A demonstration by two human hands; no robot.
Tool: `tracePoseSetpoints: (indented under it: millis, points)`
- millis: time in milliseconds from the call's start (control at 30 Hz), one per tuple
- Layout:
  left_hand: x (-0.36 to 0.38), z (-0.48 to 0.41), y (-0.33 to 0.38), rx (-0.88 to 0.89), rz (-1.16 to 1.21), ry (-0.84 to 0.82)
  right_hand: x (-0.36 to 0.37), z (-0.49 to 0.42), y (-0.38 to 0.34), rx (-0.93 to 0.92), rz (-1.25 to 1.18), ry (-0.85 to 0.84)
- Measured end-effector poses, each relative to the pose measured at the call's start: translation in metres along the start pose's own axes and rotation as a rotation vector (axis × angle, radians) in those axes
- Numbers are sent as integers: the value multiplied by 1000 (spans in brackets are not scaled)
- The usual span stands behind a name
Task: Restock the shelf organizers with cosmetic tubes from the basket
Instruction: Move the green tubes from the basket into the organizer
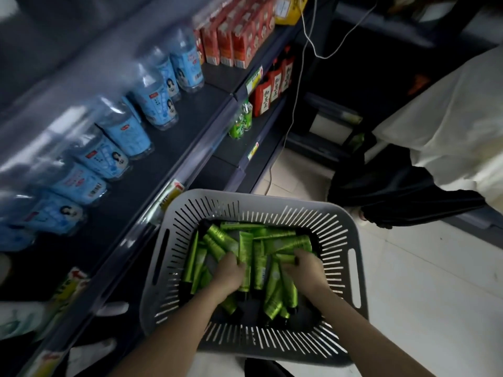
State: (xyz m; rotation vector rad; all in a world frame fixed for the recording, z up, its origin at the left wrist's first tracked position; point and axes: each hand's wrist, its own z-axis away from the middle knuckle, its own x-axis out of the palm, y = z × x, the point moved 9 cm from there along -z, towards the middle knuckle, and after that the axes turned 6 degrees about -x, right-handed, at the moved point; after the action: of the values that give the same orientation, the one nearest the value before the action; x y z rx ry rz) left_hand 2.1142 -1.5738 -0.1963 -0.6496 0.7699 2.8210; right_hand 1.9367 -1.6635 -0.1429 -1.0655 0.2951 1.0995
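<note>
Our left hand (230, 270) and right hand (307, 265) each curl a grip round cosmetic tubes (246, 247) heaped in the basket (351, 284), and an overfull, slick handful could slip and spill onto the floor (413, 281).

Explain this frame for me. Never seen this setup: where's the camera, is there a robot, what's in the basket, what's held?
There is no robot here: a person works with two bare hands. The single picture comes from a wide-angle camera worn on the person's head, looking forward and down, so the forearms enter from the bottom edge. Under them is a grey slotted basket with a loose pile of green tubes. The left hand and the right hand are both dug into the pile, fingers curled round tubes; none is lifted out yet. On the left runs a dark shelf with blue-labelled bottles and, further along, red cartons. Another person stands at the right.
</note>
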Motion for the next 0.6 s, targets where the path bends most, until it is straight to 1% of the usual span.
tracePoseSetpoints:
  millis: [100,200,267,333,433,500,600]
  points:
    - [-26,19,6,-12,202,-33,-17,1,-33,-102,-93,54]
    - [-48,48,14,-30,446,-161,-35,7,-76,-220,-198,97]
    - [-67,70,21,5,565,-206,-46,16,-111,-300,-244,126]
    - [-93,96,30,77,569,-186,-56,30,-150,-373,-272,138]
    - [-140,140,44,200,512,-102,-73,54,-207,-470,-281,165]
    - [-176,172,55,305,479,-24,-86,74,-246,-542,-292,160]
    - [-227,225,71,450,375,140,-105,112,-299,-666,-330,147]
